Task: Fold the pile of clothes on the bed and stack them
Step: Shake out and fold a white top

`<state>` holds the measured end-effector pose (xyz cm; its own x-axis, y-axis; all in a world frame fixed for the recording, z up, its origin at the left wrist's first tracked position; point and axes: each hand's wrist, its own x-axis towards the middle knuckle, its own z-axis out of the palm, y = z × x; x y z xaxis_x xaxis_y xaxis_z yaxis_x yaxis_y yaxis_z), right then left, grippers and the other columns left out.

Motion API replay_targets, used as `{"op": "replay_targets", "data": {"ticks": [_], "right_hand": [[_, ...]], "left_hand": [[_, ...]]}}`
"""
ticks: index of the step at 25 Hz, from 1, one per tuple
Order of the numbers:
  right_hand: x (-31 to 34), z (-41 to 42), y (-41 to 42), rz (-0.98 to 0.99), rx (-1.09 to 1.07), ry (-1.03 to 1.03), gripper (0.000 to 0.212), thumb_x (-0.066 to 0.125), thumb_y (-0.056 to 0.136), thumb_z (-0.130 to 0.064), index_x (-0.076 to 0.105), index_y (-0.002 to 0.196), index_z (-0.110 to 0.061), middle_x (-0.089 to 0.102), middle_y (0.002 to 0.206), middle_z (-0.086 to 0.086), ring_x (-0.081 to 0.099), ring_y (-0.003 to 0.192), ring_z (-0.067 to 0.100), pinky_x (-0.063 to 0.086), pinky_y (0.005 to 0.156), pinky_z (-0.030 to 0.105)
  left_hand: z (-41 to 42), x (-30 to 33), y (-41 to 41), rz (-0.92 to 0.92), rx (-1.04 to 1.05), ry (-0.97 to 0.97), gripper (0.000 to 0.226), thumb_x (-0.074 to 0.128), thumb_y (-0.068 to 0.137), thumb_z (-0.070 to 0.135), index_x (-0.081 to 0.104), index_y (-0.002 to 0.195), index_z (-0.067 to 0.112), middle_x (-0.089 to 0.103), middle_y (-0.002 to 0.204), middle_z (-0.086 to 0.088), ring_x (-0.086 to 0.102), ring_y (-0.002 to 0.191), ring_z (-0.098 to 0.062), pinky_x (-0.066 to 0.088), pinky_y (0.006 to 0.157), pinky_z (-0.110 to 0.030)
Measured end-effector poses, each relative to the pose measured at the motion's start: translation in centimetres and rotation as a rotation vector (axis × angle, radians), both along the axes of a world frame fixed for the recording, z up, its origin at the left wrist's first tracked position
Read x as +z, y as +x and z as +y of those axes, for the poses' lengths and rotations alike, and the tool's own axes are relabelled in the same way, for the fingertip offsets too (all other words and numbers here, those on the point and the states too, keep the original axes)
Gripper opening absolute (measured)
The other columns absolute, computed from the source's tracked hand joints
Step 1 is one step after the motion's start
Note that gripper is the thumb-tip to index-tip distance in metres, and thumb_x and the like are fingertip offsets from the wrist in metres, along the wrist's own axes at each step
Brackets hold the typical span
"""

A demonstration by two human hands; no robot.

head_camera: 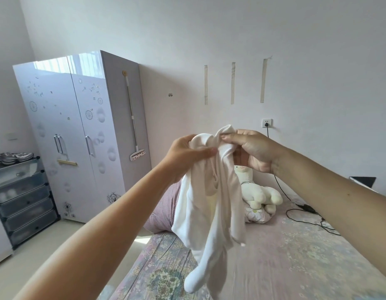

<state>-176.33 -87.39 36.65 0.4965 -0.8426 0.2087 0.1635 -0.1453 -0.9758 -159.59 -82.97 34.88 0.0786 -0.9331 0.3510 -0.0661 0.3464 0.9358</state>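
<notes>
Head view has both your arms stretched out above the bed (pixel 285 263), which is covered in a pale pink and green floral sheet. You hold a soft white cotton garment (pixel 211 200) up in the air between your hands, well clear of the sheet. Your left hand (pixel 187 155) has its grip closed on the bunched top edge, thumb laid across the front of the cloth. Your right hand (pixel 250 149) pinches the neighbouring fold between thumb and fingertips, just beside the left. From there the garment hangs in loose crumpled folds, with one long narrow part dangling lowest, its rounded end near the lower middle of the picture. Behind the cloth, a cream plush toy (pixel 258 194) sits on a floral pillow (pixel 256 214) at the head of the bed, beside a pink striped pillow (pixel 164 210). A black cable (pixel 304 215) trails over the sheet from a white wall socket (pixel 266 123). On the left stands a glossy white wardrobe (pixel 79 135) with a long-handled mop (pixel 133 118) hanging on its side.
</notes>
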Motion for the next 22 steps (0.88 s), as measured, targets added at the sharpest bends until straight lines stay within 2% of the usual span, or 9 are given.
{"op": "replay_targets", "data": {"ticks": [2, 4, 6, 8, 11, 14, 16, 19, 22], "right_hand": [[-0.1, -0.1, -0.7, 0.015, 0.034, 0.008, 0.018, 0.062, 0.088, -0.02, 0.057, 0.101, -0.008, 0.06, 0.078, 0.007, 0.06, 0.066, 0.017, 0.053, 0.063, 0.029], [-0.1, -0.3, -1.6, 0.094, 0.129, 0.028, 0.038, 0.06, 0.082, -0.038, 0.06, 0.104, -0.008, 0.061, 0.088, 0.013, 0.059, 0.076, 0.023, 0.048, 0.07, 0.032], [-0.2, -0.4, -2.1, 0.111, 0.206, 0.071, 0.05, 0.054, 0.081, -0.048, 0.06, 0.11, -0.008, 0.065, 0.09, 0.009, 0.058, 0.076, 0.019, 0.05, 0.067, 0.027], [-0.5, -0.5, -2.2, 0.141, 0.226, 0.006, 0.05, 0.06, 0.078, -0.043, 0.06, 0.114, -0.008, 0.065, 0.089, 0.004, 0.054, 0.075, 0.014, 0.048, 0.065, 0.024], [-1.3, -0.4, -2.0, 0.253, 0.196, -0.172, 0.05, 0.072, 0.07, -0.027, 0.058, 0.116, -0.013, 0.067, 0.094, 0.001, 0.061, 0.086, 0.013, 0.049, 0.077, 0.028], [-2.4, -0.3, -1.6, 0.332, 0.112, -0.253, 0.045, 0.075, 0.073, -0.014, 0.054, 0.112, -0.012, 0.069, 0.099, 0.008, 0.065, 0.09, 0.017, 0.05, 0.084, 0.03], [-3.0, -0.4, -1.4, 0.291, 0.105, -0.259, 0.034, 0.074, 0.075, -0.01, 0.057, 0.105, -0.008, 0.069, 0.093, 0.007, 0.065, 0.085, 0.017, 0.052, 0.08, 0.028], [-3.0, -0.6, -1.4, 0.279, 0.043, -0.35, 0.028, 0.073, 0.071, -0.027, 0.06, 0.089, -0.011, 0.066, 0.083, 0.003, 0.062, 0.077, 0.014, 0.05, 0.07, 0.028], [-1.9, -1.6, -2.5, 0.215, -0.112, -0.387, 0.027, 0.071, 0.074, -0.034, 0.052, 0.08, -0.016, 0.057, 0.068, -0.007, 0.052, 0.059, 0.003, 0.042, 0.054, 0.018]], "left_hand": [[-0.1, 0.0, 0.1, 0.04, -0.008, 0.01, 0.026, 0.072, 0.079, -0.001, 0.064, 0.103, -0.005, 0.067, 0.09, -0.018, 0.065, 0.079, -0.027, 0.058, 0.076, -0.041], [-0.2, 0.4, 0.4, 0.117, -0.009, 0.028, 0.012, 0.067, 0.083, -0.001, 0.064, 0.095, 0.0, 0.067, 0.082, -0.015, 0.066, 0.068, -0.023, 0.059, 0.065, -0.035], [-0.4, 0.6, 0.7, 0.149, 0.016, 0.028, 0.006, 0.065, 0.085, -0.001, 0.063, 0.087, 0.004, 0.066, 0.073, -0.01, 0.065, 0.058, -0.017, 0.056, 0.056, -0.029], [-0.3, 0.8, 0.4, 0.13, 0.032, 0.027, 0.006, 0.064, 0.086, -0.001, 0.062, 0.084, 0.005, 0.066, 0.067, -0.006, 0.064, 0.054, -0.014, 0.054, 0.052, -0.025], [-0.3, 0.8, -0.2, 0.104, 0.046, 0.035, 0.007, 0.065, 0.086, 0.001, 0.062, 0.083, 0.006, 0.065, 0.064, -0.006, 0.063, 0.053, -0.014, 0.053, 0.051, -0.026], [-0.4, 1.1, 0.0, 0.137, 0.066, 0.032, 0.009, 0.064, 0.086, 0.002, 0.061, 0.08, 0.007, 0.064, 0.062, -0.004, 0.062, 0.051, -0.013, 0.052, 0.05, -0.025], [-0.3, 1.3, 0.1, 0.12, 0.052, 0.026, 0.008, 0.064, 0.086, 0.002, 0.061, 0.081, 0.007, 0.064, 0.064, -0.005, 0.062, 0.052, -0.014, 0.053, 0.05, -0.025], [-0.2, 1.5, 1.0, 0.052, -0.018, -0.01, 0.007, 0.066, 0.085, 0.001, 0.064, 0.09, 0.006, 0.066, 0.072, -0.006, 0.064, 0.06, -0.016, 0.057, 0.06, -0.028], [-0.3, 1.8, 3.9, -0.111, 0.03, -0.078, 0.005, 0.069, 0.084, 0.011, 0.069, 0.088, 0.014, 0.067, 0.075, -0.001, 0.061, 0.064, -0.013, 0.055, 0.064, -0.026]]}}
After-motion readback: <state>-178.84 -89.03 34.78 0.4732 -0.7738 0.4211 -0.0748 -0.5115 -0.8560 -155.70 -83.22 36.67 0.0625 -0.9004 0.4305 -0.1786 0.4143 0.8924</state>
